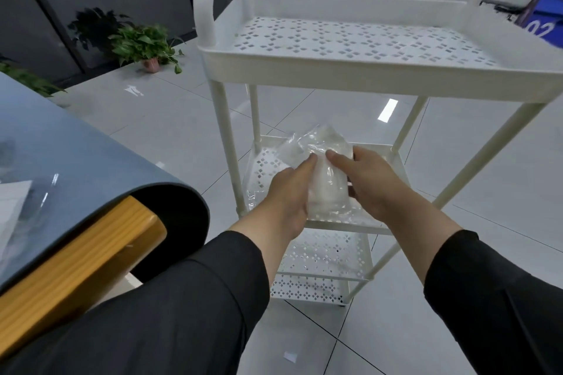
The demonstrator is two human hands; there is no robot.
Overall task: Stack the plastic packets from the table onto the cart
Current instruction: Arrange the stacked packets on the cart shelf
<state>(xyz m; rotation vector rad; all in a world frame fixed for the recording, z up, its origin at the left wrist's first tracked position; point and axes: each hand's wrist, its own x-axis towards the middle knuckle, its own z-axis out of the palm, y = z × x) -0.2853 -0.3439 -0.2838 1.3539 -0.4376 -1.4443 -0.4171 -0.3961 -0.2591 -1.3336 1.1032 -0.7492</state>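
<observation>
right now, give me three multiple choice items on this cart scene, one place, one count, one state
1. Where are the clear plastic packets?
A top shelf
B second shelf
C floor

2. How many shelves does the white perforated cart show?
A two
B four
C six

3. What are the two hands doing?
A both hold the packets
B both hang idle
C both grip the cart handle

B: the packets sit under the bare top tray.
B: four trays are stacked.
A: left hand and right hand clasp the packets.

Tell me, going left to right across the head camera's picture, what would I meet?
Table → potted plant → left hand → plastic packet → right hand, the packet held between both hands over the white cart's second shelf.
</observation>
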